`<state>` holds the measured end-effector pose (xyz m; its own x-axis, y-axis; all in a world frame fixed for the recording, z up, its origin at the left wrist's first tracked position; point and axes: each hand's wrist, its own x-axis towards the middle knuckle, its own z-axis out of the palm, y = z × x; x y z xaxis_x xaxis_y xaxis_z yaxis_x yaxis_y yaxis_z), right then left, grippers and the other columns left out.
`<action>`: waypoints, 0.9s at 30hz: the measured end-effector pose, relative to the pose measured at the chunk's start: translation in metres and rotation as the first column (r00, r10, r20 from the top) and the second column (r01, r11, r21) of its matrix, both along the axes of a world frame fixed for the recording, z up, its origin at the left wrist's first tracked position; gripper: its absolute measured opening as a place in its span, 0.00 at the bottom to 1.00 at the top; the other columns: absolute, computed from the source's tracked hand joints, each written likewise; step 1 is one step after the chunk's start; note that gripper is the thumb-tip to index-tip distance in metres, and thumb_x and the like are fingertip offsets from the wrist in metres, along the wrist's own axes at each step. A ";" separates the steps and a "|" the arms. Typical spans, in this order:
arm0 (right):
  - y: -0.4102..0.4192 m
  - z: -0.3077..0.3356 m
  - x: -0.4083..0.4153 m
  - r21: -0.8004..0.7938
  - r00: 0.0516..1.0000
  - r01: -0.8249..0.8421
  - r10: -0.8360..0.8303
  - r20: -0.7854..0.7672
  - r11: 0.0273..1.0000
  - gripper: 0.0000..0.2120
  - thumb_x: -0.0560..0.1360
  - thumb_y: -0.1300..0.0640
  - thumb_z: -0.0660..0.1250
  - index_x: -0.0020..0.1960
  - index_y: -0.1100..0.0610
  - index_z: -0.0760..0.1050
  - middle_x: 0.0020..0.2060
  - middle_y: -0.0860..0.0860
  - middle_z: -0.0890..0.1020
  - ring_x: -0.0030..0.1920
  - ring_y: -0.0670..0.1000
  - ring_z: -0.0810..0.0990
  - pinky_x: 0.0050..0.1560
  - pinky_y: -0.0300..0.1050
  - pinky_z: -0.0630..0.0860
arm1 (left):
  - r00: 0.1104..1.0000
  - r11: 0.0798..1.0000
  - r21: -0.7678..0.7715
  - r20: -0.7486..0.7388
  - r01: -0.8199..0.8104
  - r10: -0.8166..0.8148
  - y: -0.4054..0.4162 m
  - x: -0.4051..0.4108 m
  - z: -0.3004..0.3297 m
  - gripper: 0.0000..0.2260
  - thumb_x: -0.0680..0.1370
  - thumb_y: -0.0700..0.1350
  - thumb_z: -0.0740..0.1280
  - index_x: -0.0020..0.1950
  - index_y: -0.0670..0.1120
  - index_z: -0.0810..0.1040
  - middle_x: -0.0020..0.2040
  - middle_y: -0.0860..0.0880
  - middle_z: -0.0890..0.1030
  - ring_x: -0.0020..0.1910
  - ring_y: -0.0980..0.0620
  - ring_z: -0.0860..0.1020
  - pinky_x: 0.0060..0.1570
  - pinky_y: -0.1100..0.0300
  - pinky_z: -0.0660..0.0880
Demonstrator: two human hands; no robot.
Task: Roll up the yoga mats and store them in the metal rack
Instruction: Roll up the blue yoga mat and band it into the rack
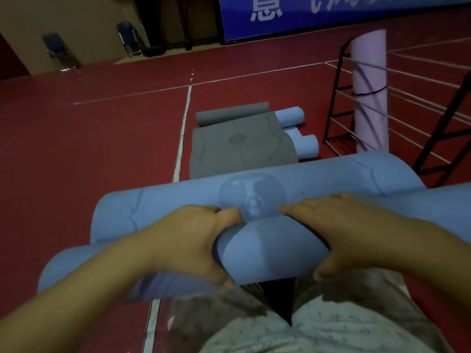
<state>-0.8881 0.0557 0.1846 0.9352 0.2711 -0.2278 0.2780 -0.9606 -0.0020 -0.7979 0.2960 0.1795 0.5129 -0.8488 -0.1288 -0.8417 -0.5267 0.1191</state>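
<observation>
Blue mat (270,250) half-rolled on red floor (89,149), across the knees. Left hand (188,243) and right hand (339,235) both curled round the roll, thumbs underneath. Rack (418,110) far right, pink roll (369,90) upright inside.

Both hands, left (193,240) and right (341,233), curl side by side, thumbs tucked underneath, forearms extended.

Two folding chairs (57,50) by wall; blue banner (331,14) behind.

Blue mat (267,245) (faint, perhaps circular emblem); grey mat (242,149).
</observation>
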 end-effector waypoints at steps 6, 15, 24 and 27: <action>0.012 -0.004 -0.009 0.095 0.990 -0.043 0.030 0.139 0.995 0.41 0.70 0.39 0.68 0.73 0.37 0.46 0.70 0.38 0.56 0.69 0.42 0.57 0.70 0.41 0.53 | 0.875 0.994 0.079 -0.473 -0.075 0.104 -0.008 0.043 0.012 0.30 0.57 0.64 0.77 0.55 0.64 0.72 0.52 0.63 0.78 0.50 0.63 0.78 0.52 0.59 0.77; 0.004 0.003 0.023 0.170 0.995 -0.052 0.038 0.087 0.984 0.38 0.62 0.34 0.73 0.67 0.37 0.60 0.58 0.38 0.70 0.58 0.41 0.70 0.58 0.44 0.71 | 0.836 0.974 0.222 -0.524 -0.048 0.161 -0.017 0.059 0.027 0.30 0.62 0.61 0.78 0.62 0.66 0.71 0.59 0.63 0.75 0.57 0.62 0.75 0.61 0.57 0.74; -0.008 0.020 0.055 0.249 0.997 -0.042 0.057 -0.052 0.967 0.36 0.60 0.36 0.76 0.64 0.35 0.64 0.56 0.35 0.73 0.54 0.39 0.73 0.56 0.40 0.72 | 0.977 0.998 0.064 0.212 -0.025 0.011 -0.020 -0.006 0.016 0.36 0.69 0.63 0.69 0.73 0.54 0.61 0.64 0.54 0.70 0.58 0.52 0.74 0.55 0.53 0.74; -0.012 0.022 0.066 0.303 0.990 -0.006 0.048 -0.131 0.953 0.36 0.60 0.38 0.77 0.64 0.34 0.65 0.56 0.35 0.75 0.54 0.40 0.74 0.58 0.42 0.74 | 0.978 0.999 0.002 0.206 -0.046 0.045 -0.023 0.003 0.012 0.34 0.69 0.62 0.70 0.71 0.52 0.65 0.60 0.51 0.74 0.55 0.50 0.75 0.54 0.54 0.74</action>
